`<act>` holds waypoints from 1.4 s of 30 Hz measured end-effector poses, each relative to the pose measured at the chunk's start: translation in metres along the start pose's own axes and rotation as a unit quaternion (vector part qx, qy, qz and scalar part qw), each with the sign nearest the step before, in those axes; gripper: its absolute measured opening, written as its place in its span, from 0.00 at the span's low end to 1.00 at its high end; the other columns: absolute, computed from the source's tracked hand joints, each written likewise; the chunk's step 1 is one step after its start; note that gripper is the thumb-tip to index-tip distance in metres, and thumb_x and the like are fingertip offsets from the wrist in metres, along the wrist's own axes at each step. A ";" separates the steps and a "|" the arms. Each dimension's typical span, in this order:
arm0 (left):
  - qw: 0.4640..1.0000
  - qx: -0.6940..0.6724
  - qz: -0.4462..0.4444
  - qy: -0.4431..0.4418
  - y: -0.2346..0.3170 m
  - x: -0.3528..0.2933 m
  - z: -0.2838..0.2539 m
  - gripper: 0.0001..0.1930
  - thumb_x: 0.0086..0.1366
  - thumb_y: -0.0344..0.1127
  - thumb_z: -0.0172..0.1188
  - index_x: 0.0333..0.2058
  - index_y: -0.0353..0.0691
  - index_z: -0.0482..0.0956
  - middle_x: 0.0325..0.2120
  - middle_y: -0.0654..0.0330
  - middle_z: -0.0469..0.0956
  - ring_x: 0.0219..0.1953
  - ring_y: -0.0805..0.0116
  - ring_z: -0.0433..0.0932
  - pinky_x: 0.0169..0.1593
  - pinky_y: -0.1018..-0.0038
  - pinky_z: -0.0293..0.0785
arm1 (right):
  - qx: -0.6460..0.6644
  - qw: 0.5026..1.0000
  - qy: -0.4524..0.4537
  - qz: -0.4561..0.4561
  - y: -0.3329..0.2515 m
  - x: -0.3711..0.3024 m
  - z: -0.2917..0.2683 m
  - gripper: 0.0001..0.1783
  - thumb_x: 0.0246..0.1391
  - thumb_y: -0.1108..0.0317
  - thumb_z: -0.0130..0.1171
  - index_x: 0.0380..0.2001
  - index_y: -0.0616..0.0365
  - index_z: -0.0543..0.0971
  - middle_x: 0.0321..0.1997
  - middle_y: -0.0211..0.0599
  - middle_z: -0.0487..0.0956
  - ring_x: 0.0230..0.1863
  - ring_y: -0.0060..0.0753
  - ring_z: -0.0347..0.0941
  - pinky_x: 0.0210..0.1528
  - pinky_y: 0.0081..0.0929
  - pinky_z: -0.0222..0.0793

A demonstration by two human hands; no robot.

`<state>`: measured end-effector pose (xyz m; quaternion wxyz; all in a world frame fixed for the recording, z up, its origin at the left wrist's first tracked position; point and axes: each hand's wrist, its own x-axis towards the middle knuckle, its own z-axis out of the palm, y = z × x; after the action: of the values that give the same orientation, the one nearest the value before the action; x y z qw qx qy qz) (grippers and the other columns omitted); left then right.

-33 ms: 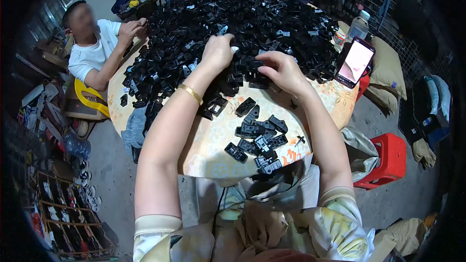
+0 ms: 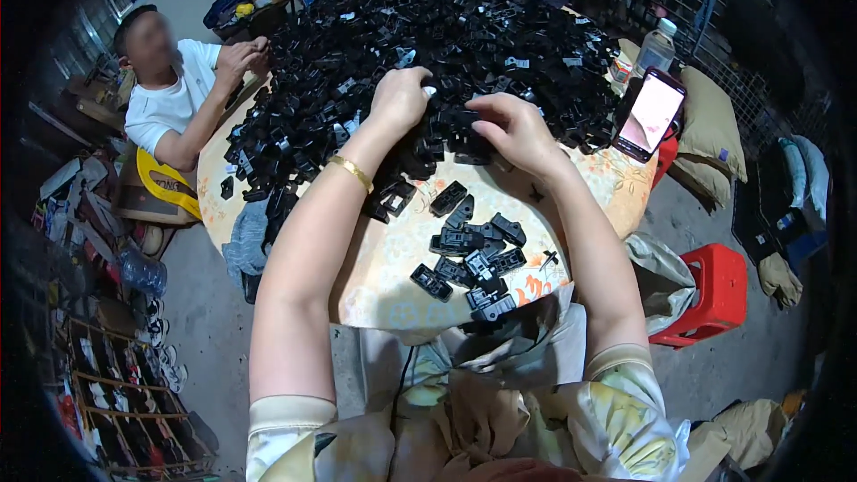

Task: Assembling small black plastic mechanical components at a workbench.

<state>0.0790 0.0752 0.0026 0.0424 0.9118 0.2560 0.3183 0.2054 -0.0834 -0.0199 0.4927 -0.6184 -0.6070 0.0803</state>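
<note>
The left hand (image 2: 400, 98) reaches into the heap of black plastic parts (image 2: 428, 31) covering the table's far side; its back hides most of the fingers, so I can't tell whether they grip anything. On the right hand (image 2: 520, 131), thumb and forefinger show a gap, but dark pieces blend together there, leaving any hold unclear. Nearer, a loose cluster of black parts (image 2: 460, 239) lies on the patterned tabletop (image 2: 384, 272), between the forearms.
</note>
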 end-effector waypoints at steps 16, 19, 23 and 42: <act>0.617 -0.739 -0.220 -0.157 0.029 -0.079 -0.047 0.19 0.60 0.24 0.51 0.51 0.29 0.62 0.39 0.51 0.73 0.40 0.65 0.78 0.46 0.75 0.76 | 0.108 0.986 0.064 -0.111 -0.022 -0.009 0.026 0.20 0.44 0.75 0.60 0.44 0.64 0.74 0.40 0.46 0.78 0.39 0.33 0.77 0.41 0.26 0.74; 0.721 -0.656 -0.192 -0.116 0.028 -0.083 -0.050 0.22 0.59 0.20 0.51 0.52 0.27 0.61 0.41 0.50 0.73 0.41 0.65 0.78 0.47 0.75 0.76 | 0.124 0.991 0.025 -0.050 -0.020 -0.011 0.027 0.22 0.44 0.76 0.62 0.46 0.63 0.74 0.42 0.42 0.78 0.41 0.29 0.76 0.43 0.24 0.74; 0.770 -0.599 -0.185 -0.122 0.026 -0.082 -0.055 0.24 0.57 0.22 0.55 0.53 0.28 0.61 0.40 0.51 0.73 0.42 0.65 0.77 0.48 0.74 0.75 | 0.054 0.996 0.008 -0.065 -0.025 -0.012 0.032 0.23 0.44 0.76 0.61 0.47 0.63 0.74 0.41 0.43 0.78 0.39 0.28 0.77 0.42 0.23 0.74; 0.947 -0.308 -0.055 -0.070 0.020 -0.089 -0.054 0.13 0.56 0.25 0.58 0.41 0.30 0.74 0.28 0.53 0.80 0.30 0.73 0.79 0.35 0.77 0.74 | 0.002 0.976 0.043 -0.215 -0.038 -0.014 0.026 0.19 0.40 0.76 0.63 0.41 0.61 0.78 0.37 0.43 0.79 0.37 0.38 0.76 0.38 0.27 0.73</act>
<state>-0.0040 0.0096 0.0002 0.3567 0.8589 0.1916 0.3138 0.1584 -0.0899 -0.0131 0.5255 -0.4754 -0.7036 -0.0525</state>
